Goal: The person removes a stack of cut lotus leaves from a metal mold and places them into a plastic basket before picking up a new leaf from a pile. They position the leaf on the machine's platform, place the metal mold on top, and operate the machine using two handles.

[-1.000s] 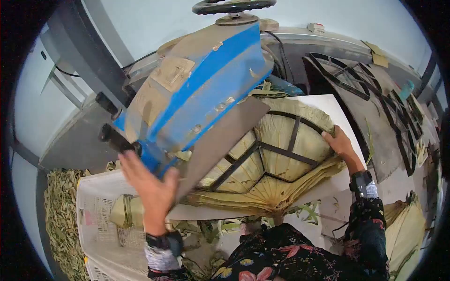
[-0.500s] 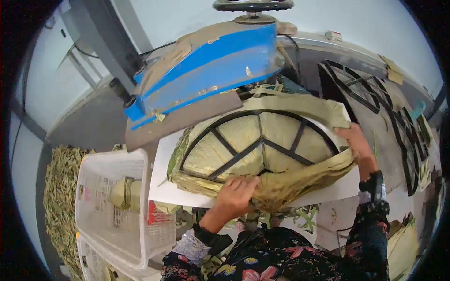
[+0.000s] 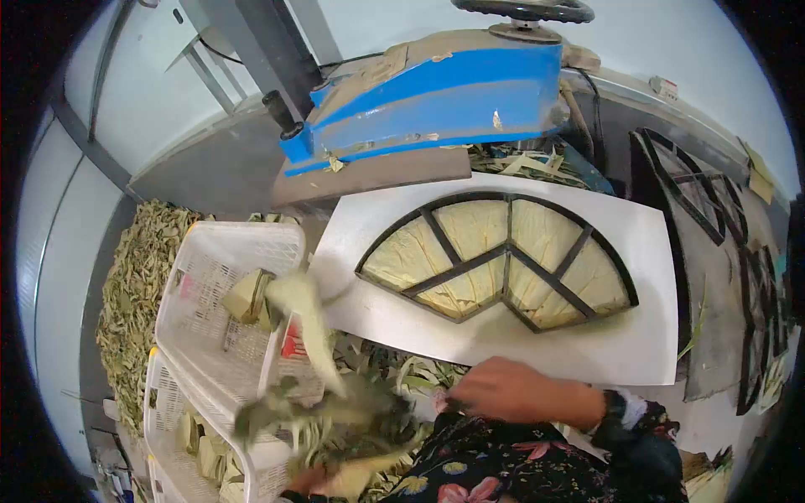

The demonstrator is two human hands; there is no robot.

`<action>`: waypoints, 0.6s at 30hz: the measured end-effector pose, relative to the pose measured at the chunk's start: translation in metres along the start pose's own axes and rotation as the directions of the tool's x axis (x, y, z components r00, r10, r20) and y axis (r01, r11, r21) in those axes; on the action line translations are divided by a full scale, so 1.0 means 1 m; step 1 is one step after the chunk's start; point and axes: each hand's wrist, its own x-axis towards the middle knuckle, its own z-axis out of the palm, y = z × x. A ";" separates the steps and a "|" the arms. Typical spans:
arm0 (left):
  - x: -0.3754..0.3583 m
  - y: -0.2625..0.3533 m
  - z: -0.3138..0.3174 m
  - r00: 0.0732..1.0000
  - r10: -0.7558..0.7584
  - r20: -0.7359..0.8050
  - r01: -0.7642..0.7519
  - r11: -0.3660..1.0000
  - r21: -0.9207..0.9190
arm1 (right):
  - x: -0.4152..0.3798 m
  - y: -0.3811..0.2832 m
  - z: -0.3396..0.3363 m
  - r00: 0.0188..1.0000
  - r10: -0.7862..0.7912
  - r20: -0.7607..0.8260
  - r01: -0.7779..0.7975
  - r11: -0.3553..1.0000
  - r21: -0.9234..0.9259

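A fan-shaped black metal cutting frame [image 3: 507,248] lies on the white board [image 3: 612,352], its several sections filled with pale, flat dried leaves [image 3: 474,228]. My right hand [image 3: 520,392] is in front of the board's near edge, fingers curled in and mostly hidden underneath. At the bottom left, my left hand [image 3: 309,481] is blurred and partly covered, close under a smeared bunch of green and pale leaf trimmings [image 3: 344,411]. One long pale leaf strip [image 3: 306,327] rises from that bunch, beside the white basket.
A blue press [image 3: 436,92] with a black handwheel [image 3: 528,10] stands behind the board. White plastic baskets [image 3: 189,251] at left hold cut leaf bundles [image 3: 247,298]. A leaf heap [image 3: 142,302] lies beyond them. More black frames [image 3: 683,184] rest at right.
The leaf edges around the frame are gone from the board, and both hands have left it. My left hand went down and left, my right hand down and left. The view has shifted.
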 end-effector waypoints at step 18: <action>0.254 0.583 0.053 0.282 0.814 0.507 -0.625 -0.245 0.741 | -0.028 0.132 -0.035 0.765 0.525 -0.372 -0.623 0.458 -0.634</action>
